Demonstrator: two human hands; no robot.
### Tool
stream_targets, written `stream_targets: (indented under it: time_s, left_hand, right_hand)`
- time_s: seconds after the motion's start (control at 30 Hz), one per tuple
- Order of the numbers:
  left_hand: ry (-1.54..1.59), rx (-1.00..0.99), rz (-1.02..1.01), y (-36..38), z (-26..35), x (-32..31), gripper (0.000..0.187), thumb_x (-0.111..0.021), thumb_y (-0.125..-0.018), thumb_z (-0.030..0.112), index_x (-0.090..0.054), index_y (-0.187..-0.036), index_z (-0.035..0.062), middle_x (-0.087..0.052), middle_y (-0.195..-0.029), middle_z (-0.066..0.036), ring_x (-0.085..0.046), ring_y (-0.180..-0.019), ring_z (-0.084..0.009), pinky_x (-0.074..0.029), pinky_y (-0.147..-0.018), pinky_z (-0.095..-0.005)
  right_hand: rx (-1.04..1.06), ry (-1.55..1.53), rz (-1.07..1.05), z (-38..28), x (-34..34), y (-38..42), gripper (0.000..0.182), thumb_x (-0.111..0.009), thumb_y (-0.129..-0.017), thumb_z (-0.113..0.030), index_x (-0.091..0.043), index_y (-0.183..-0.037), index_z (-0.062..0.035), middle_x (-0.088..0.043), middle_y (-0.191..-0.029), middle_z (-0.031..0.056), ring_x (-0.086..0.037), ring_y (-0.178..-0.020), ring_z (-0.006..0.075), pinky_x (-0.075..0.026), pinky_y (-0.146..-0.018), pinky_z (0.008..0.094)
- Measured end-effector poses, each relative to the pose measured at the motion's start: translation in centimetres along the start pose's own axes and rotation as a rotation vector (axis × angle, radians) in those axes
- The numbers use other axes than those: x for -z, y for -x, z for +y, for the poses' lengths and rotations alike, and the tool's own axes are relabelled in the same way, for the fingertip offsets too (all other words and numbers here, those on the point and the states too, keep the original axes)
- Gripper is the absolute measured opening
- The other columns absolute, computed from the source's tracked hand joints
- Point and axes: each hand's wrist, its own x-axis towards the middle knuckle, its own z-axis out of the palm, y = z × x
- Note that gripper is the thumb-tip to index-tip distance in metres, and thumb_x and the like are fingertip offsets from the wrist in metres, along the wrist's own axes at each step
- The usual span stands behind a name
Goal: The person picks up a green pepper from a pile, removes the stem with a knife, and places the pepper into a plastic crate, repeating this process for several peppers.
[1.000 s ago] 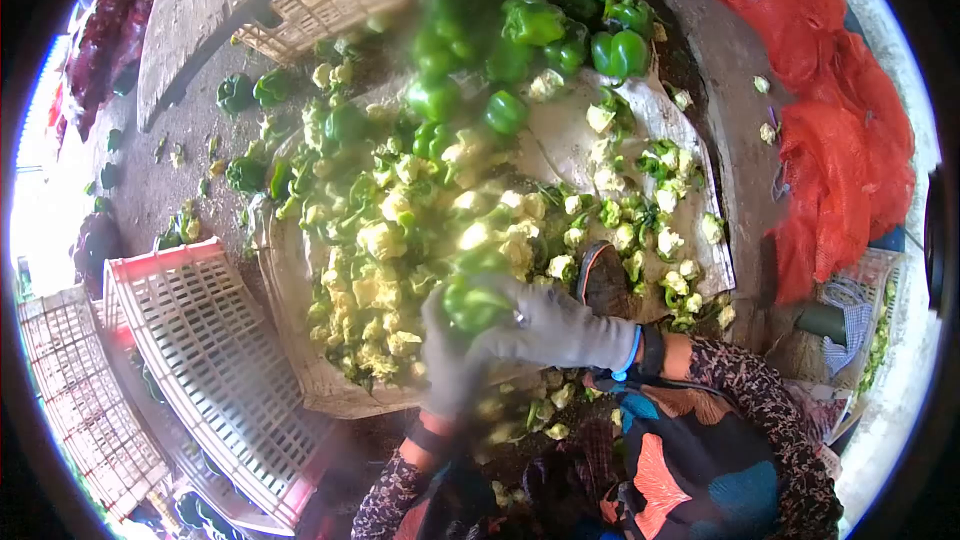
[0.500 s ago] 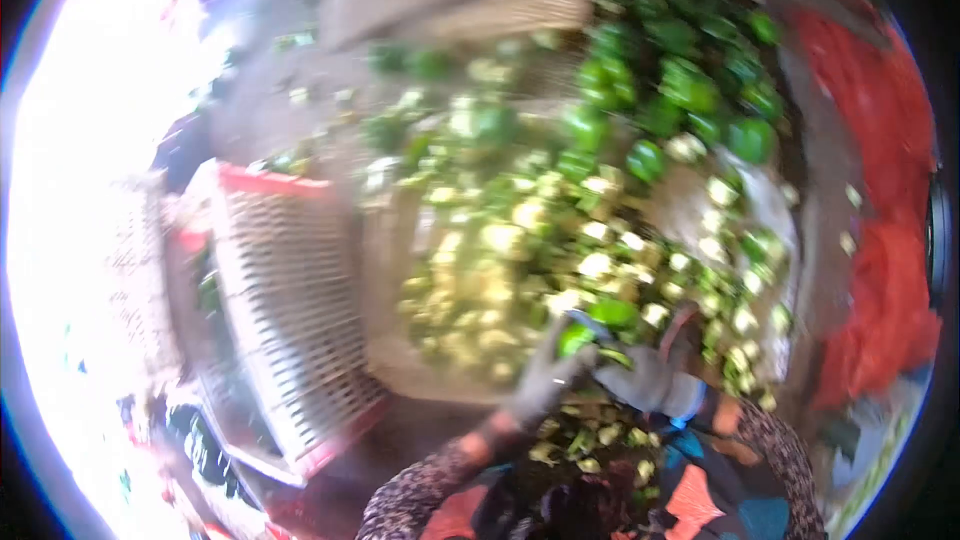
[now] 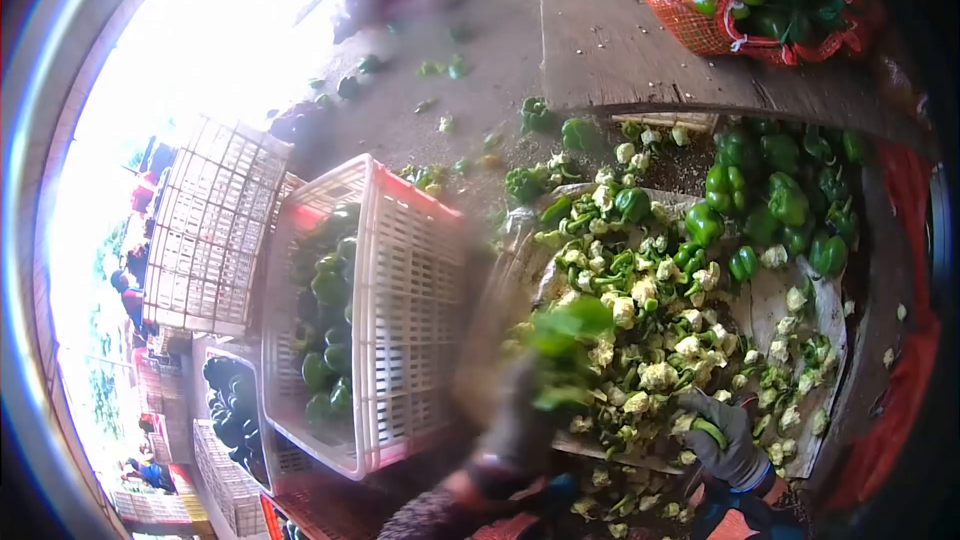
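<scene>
My left hand (image 3: 515,415), in a grey glove and smeared by motion, is closed on a green pepper (image 3: 570,330) at the left edge of the heap. The pepper is blurred too. Lower right, my right hand (image 3: 730,445), also gloved in grey, has its fingers curled around a pale pepper core with a curved green stalk (image 3: 710,432). Between and beyond the hands lies a heap of cut pepper cores (image 3: 657,376) on a light sheet (image 3: 828,320). Whole green peppers (image 3: 787,200) are piled at the back right of the heap.
A white crate (image 3: 410,310) of green peppers stands left of the heap, with an upright crate (image 3: 215,225) and more crates behind it. A red net bag (image 3: 690,0) of peppers rests on a board (image 3: 620,50) at the top. Red netting (image 3: 915,340) lies right.
The view has swung left and upward, bringing in the crates and net bag. My left hand has moved away from my right with the pepper. The blue tool between them no longer shows.
</scene>
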Motion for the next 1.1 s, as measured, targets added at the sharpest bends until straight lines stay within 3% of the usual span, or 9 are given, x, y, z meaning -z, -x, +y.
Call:
stream_targets:
  time_s: [0.03,0.17,0.33,0.47,0.6,0.63,0.67,0.8,1.1]
  left_hand:
    - [0.679,0.157,-0.303,-2.3,1.8,6.5,0.059,-0.063,-0.098,0.043,-0.047,-0.14,0.0039,-0.064,-0.109,-0.008,-0.061,-0.087,-0.015,-0.053,-0.069,-0.0263]
    - [-0.336,-0.412,0.185,-1.8,9.8,6.4,0.056,-0.063,-0.098,0.039,-0.049,-0.138,0.0035,-0.065,-0.11,-0.009,-0.062,-0.09,-0.0161,-0.053,-0.071,-0.0273]
    - [-1.503,-0.407,0.332,-7.2,8.7,13.3,0.051,-0.062,-0.098,0.035,-0.051,-0.137,0.003,-0.066,-0.111,-0.01,-0.063,-0.092,-0.0174,-0.053,-0.074,-0.0285]
    - [-1.864,-0.381,0.325,-12.7,8.3,16.8,0.048,-0.061,-0.098,0.032,-0.053,-0.136,0.0026,-0.066,-0.113,-0.011,-0.064,-0.094,-0.0185,-0.054,-0.077,-0.0295]
    - [-2.011,-0.343,0.384,-14.2,8.7,17.5,0.045,-0.061,-0.098,0.028,-0.054,-0.134,0.0021,-0.067,-0.114,-0.012,-0.065,-0.097,-0.0196,-0.054,-0.079,-0.0305]
    - [-2.024,-0.34,0.394,-14.4,8.8,17.5,0.044,-0.061,-0.098,0.027,-0.055,-0.134,0.002,-0.067,-0.114,-0.013,-0.065,-0.097,-0.0199,-0.054,-0.079,-0.0307]
    - [-2.04,-0.341,0.408,-14.4,8.9,17.4,0.043,-0.06,-0.098,0.026,-0.055,-0.134,0.0019,-0.067,-0.114,-0.013,-0.065,-0.098,-0.0202,-0.054,-0.08,-0.031]
    - [-2.098,-0.381,0.446,-14.1,9.4,15.9,0.04,-0.06,-0.099,0.023,-0.057,-0.133,0.0015,-0.068,-0.115,-0.014,-0.066,-0.1,-0.0213,-0.054,-0.082,-0.032]
    - [-1.856,-0.599,0.06,-9.3,5.5,4.2,0.035,-0.059,-0.099,0.015,-0.061,-0.13,0.0005,-0.069,-0.118,-0.016,-0.068,-0.105,-0.0238,-0.055,-0.088,-0.0342]
  right_hand:
    - [0.005,0.006,-0.001,0.9,0.0,0.6,0.043,-0.067,-0.099,-0.03,-0.063,-0.13,-0.0012,-0.074,-0.11,0.0158,-0.074,-0.084,0.0225,-0.057,-0.081,0.0319]
    - [-0.239,-0.083,0.123,3.5,0.1,1.2,0.046,-0.07,-0.097,-0.031,-0.063,-0.129,0.0009,-0.074,-0.11,0.0181,-0.073,-0.093,0.0258,-0.056,-0.086,0.0359]
    - [-0.048,0.25,0.257,5.7,1.0,0.6,0.042,-0.066,-0.1,-0.029,-0.058,-0.138,-0.011,-0.073,-0.116,0.0155,-0.072,-0.105,0.029,-0.058,-0.091,0.0394]
    - [-0.17,0.57,0.3,8.8,3.6,2.3,0.07,-0.069,-0.097,-0.037,-0.035,-0.156,-0.0232,-0.063,-0.136,0.0191,-0.072,-0.076,0.0249,-0.062,-0.069,0.0359]
    - [-0.182,0.723,0.585,13.5,10.1,2.1,0.052,-0.062,-0.1,-0.024,-0.044,-0.148,-0.0199,-0.065,-0.129,0.0196,-0.068,-0.07,0.0169,-0.058,-0.054,0.0256]
    - [-0.467,0.617,0.642,12.0,12.7,1.3,0.043,-0.06,-0.102,-0.025,-0.048,-0.143,-0.0171,-0.069,-0.118,0.0165,-0.066,-0.066,0.0158,-0.057,-0.053,0.0273]
    - [-0.24,0.674,0.888,16.1,15.7,0.3,0.044,-0.058,-0.103,-0.03,-0.048,-0.144,-0.0158,-0.07,-0.107,0.0136,-0.065,-0.067,0.0175,-0.057,-0.054,0.0303]
    - [-0.673,0.525,1.058,26.5,26.7,-3.8,0.09,-0.072,-0.089,-0.053,-0.03,-0.159,-0.0155,-0.061,-0.138,0.0216,-0.064,-0.122,0.0325,-0.051,-0.1,0.0459]
    - [-0.791,0.245,1.041,25.7,27.4,-2.4,0.092,-0.079,-0.08,-0.049,-0.041,-0.146,0.0029,-0.066,-0.129,0.0224,-0.068,-0.112,0.0361,-0.05,-0.103,0.0439]
